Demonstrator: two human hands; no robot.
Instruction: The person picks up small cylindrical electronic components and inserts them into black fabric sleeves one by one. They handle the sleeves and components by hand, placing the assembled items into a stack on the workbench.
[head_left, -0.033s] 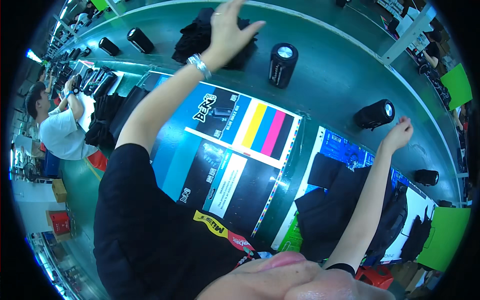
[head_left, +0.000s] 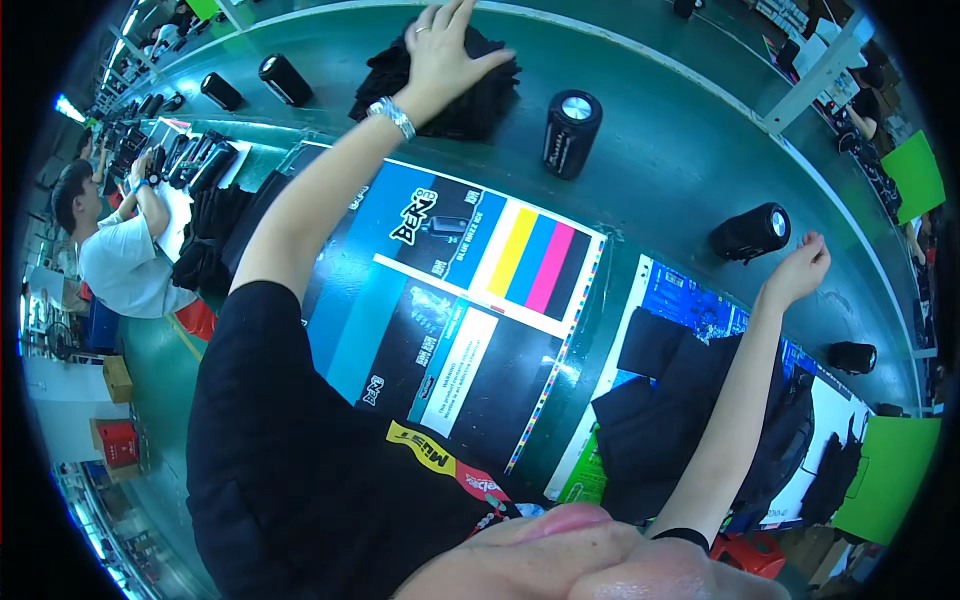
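My left hand [head_left: 445,65] is spread open over a pile of black cloth pieces [head_left: 475,105] on the long green work line. Its fingers reach to the pile's far side, and whether they touch it I cannot tell. My right hand [head_left: 800,270] is closed, fingers bent together, and nothing shows in it. Just left of that hand lies a black cylindrical speaker [head_left: 745,235] with a silver end; touching or apart is unclear. Another black speaker [head_left: 572,135] stands upright between my hands.
Printed sheets [head_left: 490,250] cover the table before me. Black cloth [head_left: 660,400] lies under my right forearm. More black speakers [head_left: 285,80] sit along the line at left, one [head_left: 852,357] at right. A person [head_left: 125,245] works at far left. A white post [head_left: 820,70] rises upper right.
The speakers and the cloth pile have shifted slightly to the right along the line. My left hand has drawn back a little toward me. My right hand has barely moved.
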